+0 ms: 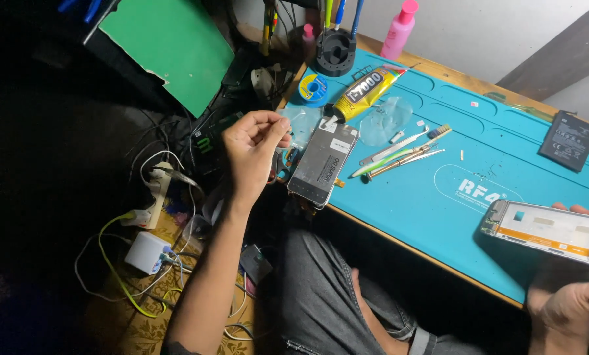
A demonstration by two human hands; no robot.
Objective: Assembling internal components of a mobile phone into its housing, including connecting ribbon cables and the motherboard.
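Note:
My left hand (pixel 253 150) is raised off the left edge of the blue work mat (pixel 439 197), its fingertips pinched together on something too small to make out. Just right of it a phone screen panel (pixel 323 163) lies back side up at the mat's corner. My right hand (pixel 564 296) holds an opened phone frame (pixel 547 231) with its inner board showing, above the mat's near right edge.
A yellow glue tube (pixel 363 93), clear film pieces (pixel 384 119), a toothbrush and tweezers (pixel 399 154), a solder spool (pixel 313 87), a black tool stand (pixel 336 51), a pink bottle (pixel 399 29) and a black battery (pixel 568 140) lie on the mat. Power strip and chargers (pixel 151 223) clutter the floor.

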